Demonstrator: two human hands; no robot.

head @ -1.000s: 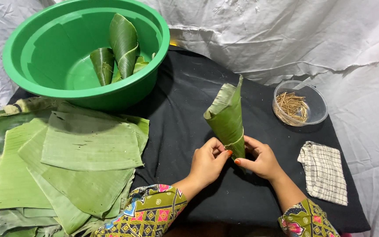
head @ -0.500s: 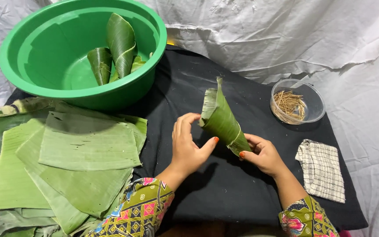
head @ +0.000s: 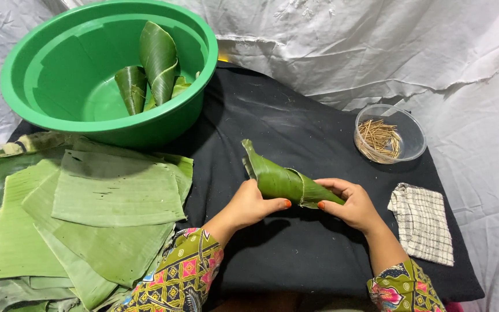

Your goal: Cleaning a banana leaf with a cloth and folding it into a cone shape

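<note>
- A rolled banana-leaf cone (head: pixel 287 182) is held just above a black cloth (head: pixel 295 127) that covers the work surface; wrinkled white sheeting (head: pixel 376 46) lies behind and to the right of it.
- The cone lies nearly level, its long axis running left to right: the open, wider mouth points up and left, the narrow tip points right and slightly down.
- The left hand (head: pixel 249 205) sits under the cone's middle, thumb pressed along its lower edge, fingers curled beneath it in a grasp.
- The right hand (head: pixel 350 205) closes around the narrow tip, which passes into the palm; thumb and fingers wrap it.
- Both sleeves carry a colourful floral print.
- Left of the hands, flat banana leaf pieces (head: pixel 88 214) lie stacked.
- Beyond them a green plastic basin (head: pixel 59 69) holds other finished leaf cones (head: pixel 154 60).
- To the right, a clear glass bowl (head: pixel 408 136) holds thin wooden sticks (head: pixel 379 138).
- A checked cloth (head: pixel 423 222) lies folded near the right wrist.
</note>
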